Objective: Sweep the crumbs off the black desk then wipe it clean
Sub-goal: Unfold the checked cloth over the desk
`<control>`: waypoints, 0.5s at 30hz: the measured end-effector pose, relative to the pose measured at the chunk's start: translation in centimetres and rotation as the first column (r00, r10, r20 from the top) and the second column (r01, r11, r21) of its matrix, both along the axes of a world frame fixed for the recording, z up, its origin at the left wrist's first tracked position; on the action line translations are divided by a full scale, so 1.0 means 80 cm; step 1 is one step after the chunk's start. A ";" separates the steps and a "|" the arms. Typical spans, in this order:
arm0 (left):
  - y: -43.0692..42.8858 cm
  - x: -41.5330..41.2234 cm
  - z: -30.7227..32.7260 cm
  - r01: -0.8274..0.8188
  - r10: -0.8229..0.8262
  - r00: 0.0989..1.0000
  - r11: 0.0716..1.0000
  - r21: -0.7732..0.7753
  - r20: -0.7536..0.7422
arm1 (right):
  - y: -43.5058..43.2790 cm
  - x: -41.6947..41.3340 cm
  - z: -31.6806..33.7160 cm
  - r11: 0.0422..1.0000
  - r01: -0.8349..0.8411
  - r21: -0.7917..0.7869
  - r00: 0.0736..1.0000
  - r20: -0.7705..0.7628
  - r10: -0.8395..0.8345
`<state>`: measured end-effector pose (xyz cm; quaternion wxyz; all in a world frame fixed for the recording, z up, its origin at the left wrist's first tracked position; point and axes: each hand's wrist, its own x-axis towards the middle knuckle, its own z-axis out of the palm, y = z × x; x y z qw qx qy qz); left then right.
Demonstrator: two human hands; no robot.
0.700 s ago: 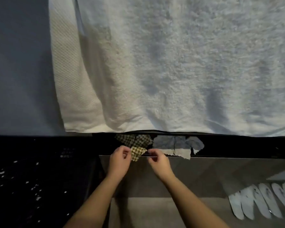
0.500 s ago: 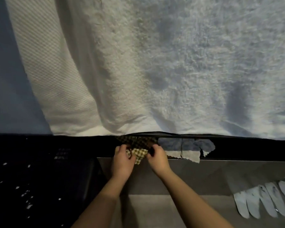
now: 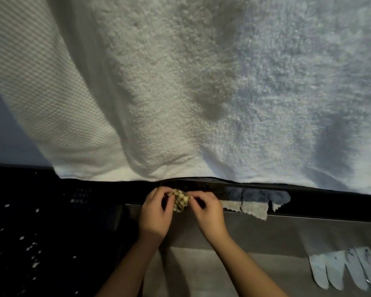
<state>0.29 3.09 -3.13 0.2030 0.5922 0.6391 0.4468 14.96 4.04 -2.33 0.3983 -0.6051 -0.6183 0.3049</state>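
Observation:
A small yellow-and-dark checked cloth (image 3: 180, 201) hangs over a dark rail just below a big white towel. My left hand (image 3: 156, 215) pinches its left edge and my right hand (image 3: 208, 213) pinches its right edge, so the cloth is bunched between them. The black desk (image 3: 30, 243) lies at the lower left, dotted with several white crumbs (image 3: 30, 247).
A large white towel (image 3: 201, 93) hangs across most of the view. A grey cloth (image 3: 251, 207) hangs on the same rail right of my hands. A grey surface (image 3: 266, 239) runs below the rail, with white feather-shaped pieces (image 3: 347, 269) at lower right.
Both hands have closed in on the checked cloth and bunched it up. The view has tilted nearer to the towel.

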 end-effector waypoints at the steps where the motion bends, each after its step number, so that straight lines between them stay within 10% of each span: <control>1: -0.009 -0.001 0.008 0.015 -0.016 0.999 1.000 0.020 0.042 | -0.010 0.001 0.005 0.999 -0.034 0.041 0.998 -0.043 0.036; 8: -0.060 0.001 0.090 0.068 -0.089 0.953 0.994 0.082 0.291 | -0.067 0.005 0.092 0.976 -0.139 0.165 0.945 -0.273 0.180; 15: -0.111 -0.006 0.167 0.384 -0.362 0.918 0.912 -0.145 0.159 | -0.102 0.020 0.169 0.957 -0.277 0.085 0.920 -0.264 0.290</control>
